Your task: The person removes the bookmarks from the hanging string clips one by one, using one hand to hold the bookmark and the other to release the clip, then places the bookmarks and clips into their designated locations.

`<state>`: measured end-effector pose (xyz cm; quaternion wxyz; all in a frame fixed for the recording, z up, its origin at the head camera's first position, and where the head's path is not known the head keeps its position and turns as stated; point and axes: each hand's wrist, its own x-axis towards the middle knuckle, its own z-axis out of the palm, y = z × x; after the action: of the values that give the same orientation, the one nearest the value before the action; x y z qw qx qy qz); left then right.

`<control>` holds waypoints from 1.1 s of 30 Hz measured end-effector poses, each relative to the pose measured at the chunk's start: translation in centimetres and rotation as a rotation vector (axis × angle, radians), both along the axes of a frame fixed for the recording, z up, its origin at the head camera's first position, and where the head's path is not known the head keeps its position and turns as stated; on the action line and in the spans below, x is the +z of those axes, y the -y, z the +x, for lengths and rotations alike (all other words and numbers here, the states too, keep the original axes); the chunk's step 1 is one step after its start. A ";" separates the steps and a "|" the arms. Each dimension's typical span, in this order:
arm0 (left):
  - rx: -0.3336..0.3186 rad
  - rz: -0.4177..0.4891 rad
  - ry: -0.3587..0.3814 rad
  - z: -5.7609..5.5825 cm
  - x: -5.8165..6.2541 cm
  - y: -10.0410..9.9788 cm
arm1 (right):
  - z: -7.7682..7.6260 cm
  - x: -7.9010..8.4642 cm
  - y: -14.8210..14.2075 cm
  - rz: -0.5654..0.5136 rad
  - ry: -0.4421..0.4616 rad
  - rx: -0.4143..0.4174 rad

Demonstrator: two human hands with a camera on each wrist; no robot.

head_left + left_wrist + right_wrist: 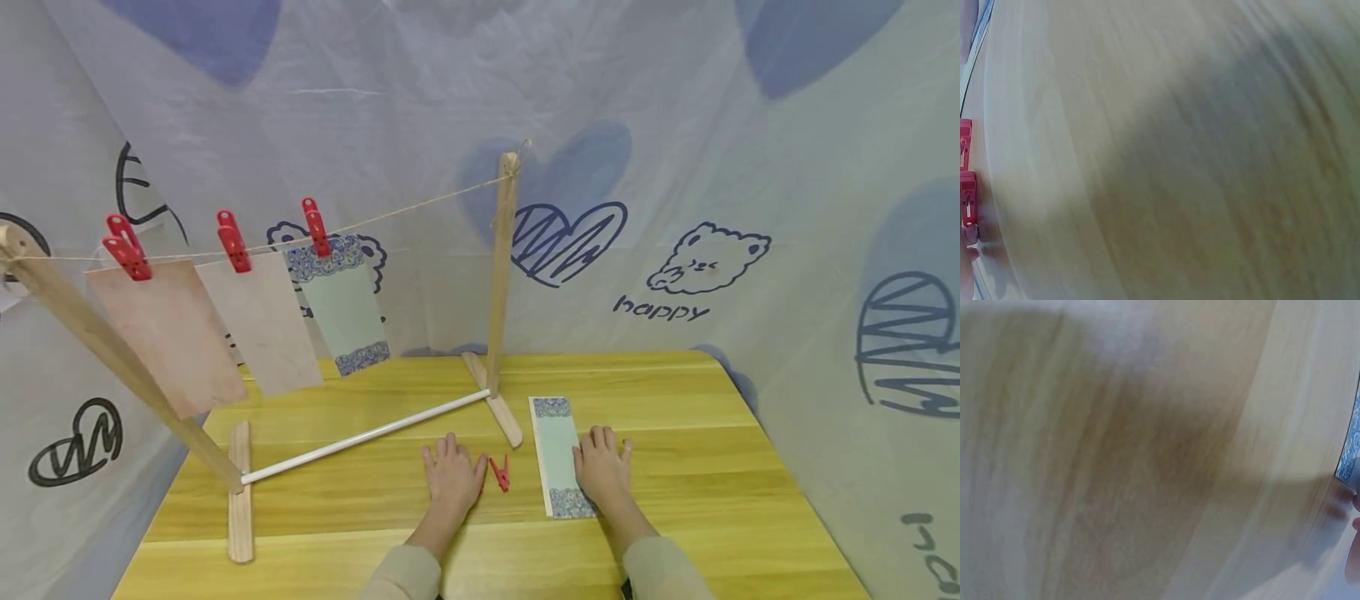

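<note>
My left hand (455,479) rests on the table with its fingers spread, just left of a red clothespin (498,473). Two red pegs show at the left wrist view's edge; the lower clothespin (969,199) is beside my fingertips and mostly hidden by the hand in the head view. My right hand (603,468) lies relaxed along the right edge of a pale green paper sheet (557,454) with blue patterned ends. A lighter edge shows beneath that sheet. In the right wrist view only a patterned corner (1350,450) and some fingertips appear.
A wooden rack stands at the left, its right post (502,275) and left post (112,354) joined by a white rod (367,435). From its string (427,202), red clothespins hold a pinkish sheet (168,333), a whitish sheet (261,329) and a green patterned sheet (345,304).
</note>
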<state>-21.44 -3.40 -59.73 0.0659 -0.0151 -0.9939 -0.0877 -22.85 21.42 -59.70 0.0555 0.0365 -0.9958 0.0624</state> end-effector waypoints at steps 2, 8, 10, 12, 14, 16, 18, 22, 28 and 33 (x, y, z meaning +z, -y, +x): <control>0.001 0.002 0.002 0.0 0.0 0.0 | 0.0 0.1 0.0 -0.001 0.005 -0.003; 0.005 0.015 0.001 0.1 0.1 -0.1 | -0.1 0.5 0.0 -0.021 0.026 -0.017; 0.007 0.019 0.004 0.1 0.2 0.0 | -0.1 0.7 0.0 -0.043 0.017 -0.026; 0.008 0.017 0.012 0.0 0.3 0.0 | -0.1 0.9 0.0 -0.071 0.003 -0.037; 0.009 0.011 0.018 0.0 0.5 0.1 | -0.1 1.1 0.0 -0.091 -0.015 -0.047; 0.009 0.002 0.024 -0.1 0.7 0.2 | -0.1 1.1 -0.1 -0.106 -0.032 -0.054; 0.009 -0.002 0.030 -0.1 1.0 0.4 | -0.2 1.2 -0.1 -0.117 -0.043 -0.056; 0.003 -0.005 0.033 -0.1 1.6 0.9 | -0.4 1.3 -0.2 -0.154 -0.063 -0.060; -0.026 0.002 0.034 0.0 2.4 1.4 | -0.4 2.2 0.0 -0.201 -0.096 -0.050; -0.032 0.011 0.022 0.0 3.4 1.6 | -0.7 3.1 0.2 -0.209 -0.155 -0.018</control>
<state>-21.47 -5.04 -56.31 0.0534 -0.0298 -0.9937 -0.0942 -23.51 21.19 -56.58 0.1365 0.0265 -0.9769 0.1621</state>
